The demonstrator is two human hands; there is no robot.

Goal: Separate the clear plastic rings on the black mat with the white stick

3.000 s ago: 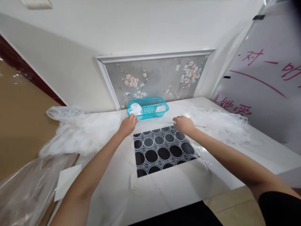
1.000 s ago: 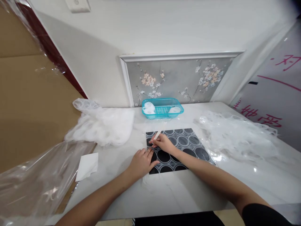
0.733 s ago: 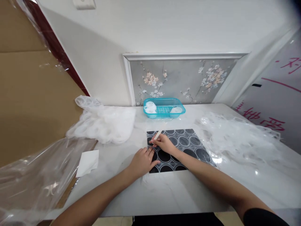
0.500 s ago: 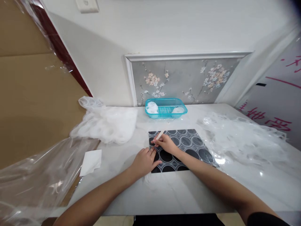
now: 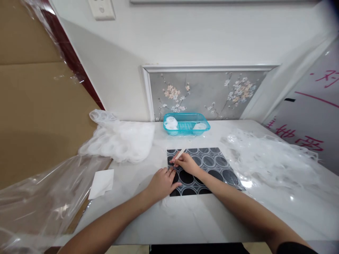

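Observation:
A black sheet [image 5: 209, 161] with rows of pale grey ring outlines lies flat on the white marbled table. My right hand [image 5: 186, 163] pinches a slim, flat white stick-like tool [image 5: 180, 154] at the sheet's left side. The tool slants up and to the right; its lower tip is hidden by my fingers, so its exact kind does not show. My left hand [image 5: 162, 181] rests flat over the sheet's left edge, thumb spread, fingertips just below the tool.
Behind the sheet stands a turquoise plastic basket [image 5: 186, 132] with white ring-like pieces. Piled perforated translucent film [image 5: 119, 141] lies left, more crumpled film [image 5: 272, 158] right. A folded white paper [image 5: 101, 183] sits near the left table edge, beside plastic-wrapped cardboard [image 5: 39, 116].
The view has tilted up slightly, so the table scene sits a little lower. Both hands keep nearly the same place on the sheet, with the white tool still in my right hand.

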